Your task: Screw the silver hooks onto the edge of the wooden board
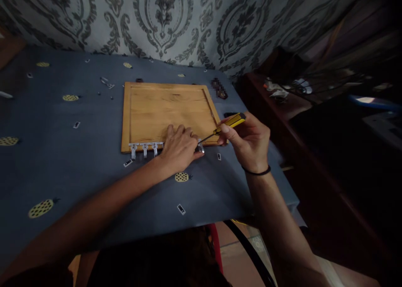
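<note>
A wooden cabinet door with a raised frame lies flat on the table. Several metal hinges line its near edge, their arms jutting toward me. My left hand rests over that edge, fingers bent on the wood and thumb against the rightmost hinge, which it partly covers. In my right hand is a yellow and black screwdriver, pinched by its handle. The screwdriver's shaft slants down to the left, its tip at that rightmost hinge; the exact contact is hidden.
A blue-grey cloth with pineapple prints covers the table. Small metal parts lie beyond the door's left corner. A dark object sits behind its right corner. Patterned fabric hangs behind, and dark furniture stands at right.
</note>
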A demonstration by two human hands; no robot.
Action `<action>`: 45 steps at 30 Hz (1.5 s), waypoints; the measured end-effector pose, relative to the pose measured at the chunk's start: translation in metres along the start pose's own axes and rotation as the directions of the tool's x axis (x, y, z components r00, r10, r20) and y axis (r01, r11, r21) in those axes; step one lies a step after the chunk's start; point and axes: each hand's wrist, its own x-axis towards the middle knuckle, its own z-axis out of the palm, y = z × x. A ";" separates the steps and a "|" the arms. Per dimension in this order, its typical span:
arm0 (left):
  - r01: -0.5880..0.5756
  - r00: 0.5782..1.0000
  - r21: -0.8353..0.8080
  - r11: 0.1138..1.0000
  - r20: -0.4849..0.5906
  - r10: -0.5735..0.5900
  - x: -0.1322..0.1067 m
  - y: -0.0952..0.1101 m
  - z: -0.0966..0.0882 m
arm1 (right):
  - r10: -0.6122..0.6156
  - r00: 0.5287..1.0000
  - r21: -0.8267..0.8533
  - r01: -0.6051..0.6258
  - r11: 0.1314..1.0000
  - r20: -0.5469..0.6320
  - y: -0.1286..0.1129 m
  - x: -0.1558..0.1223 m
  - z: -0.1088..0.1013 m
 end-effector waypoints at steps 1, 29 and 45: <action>-0.001 1.000 0.003 1.000 -0.002 0.001 0.000 0.000 0.000 | -0.002 1.000 0.009 0.002 1.000 -0.021 0.001 0.001 0.001; -0.010 1.000 -0.023 1.000 -0.012 0.009 0.000 -0.002 0.002 | 0.061 0.996 0.071 -0.066 0.995 0.062 0.004 0.002 -0.001; -0.005 1.000 -0.028 1.000 -0.009 0.005 -0.001 -0.002 0.003 | -0.001 0.999 0.050 0.003 0.999 -0.041 0.000 -0.004 0.000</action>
